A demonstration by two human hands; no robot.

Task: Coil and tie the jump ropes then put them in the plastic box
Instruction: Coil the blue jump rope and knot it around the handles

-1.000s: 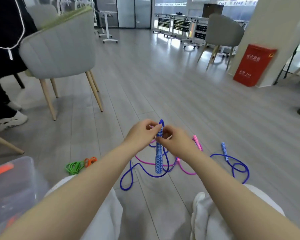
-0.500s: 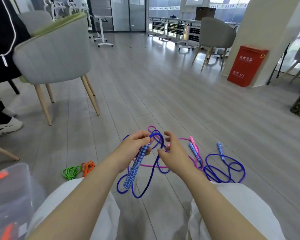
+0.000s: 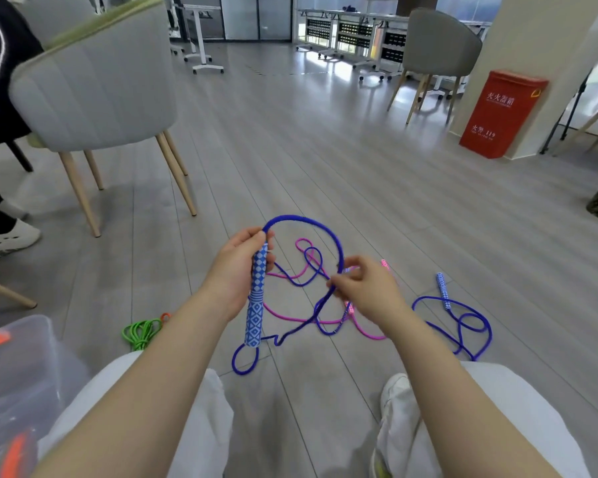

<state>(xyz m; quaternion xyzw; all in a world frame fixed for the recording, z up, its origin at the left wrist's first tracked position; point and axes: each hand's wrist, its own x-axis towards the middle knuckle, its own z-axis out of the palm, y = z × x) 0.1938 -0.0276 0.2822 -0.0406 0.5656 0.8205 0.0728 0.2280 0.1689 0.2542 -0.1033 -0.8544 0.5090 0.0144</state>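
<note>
**Head view: first blue loop drawn open**

Head view, nearest first: white trousers and a shoe below the forearms, plastic box (image 3: 18,367) well off to the outer side of the left hand, holding orange items. Left hand (image 3: 237,270) curled round the patterned blue handle (image 3: 256,298), handle now near upright with its free end hanging below the palm. Right hand (image 3: 363,288) pinching the blue rope (image 3: 304,220) between thumb and fingertips, just beside the left. Between the two hands — one wide arc of rope, far larger than the tight bunch held half a second ago, hands drawn apart since then. Likely meaning: a first coil length measured out, winding only begun, tying and boxing not yet reached.

Beneath and beyond the hands, rest of the blue rope slack on the floor, tangled with a pink rope (image 3: 325,320). Off to the right hand's outer side, the second blue handle (image 3: 442,291) among loose loops. Near the left forearm, a bundled green rope (image 3: 140,334) — outside the box. Beyond the hands, a grey chair (image 3: 97,84) and a red bin (image 3: 501,112).
</note>
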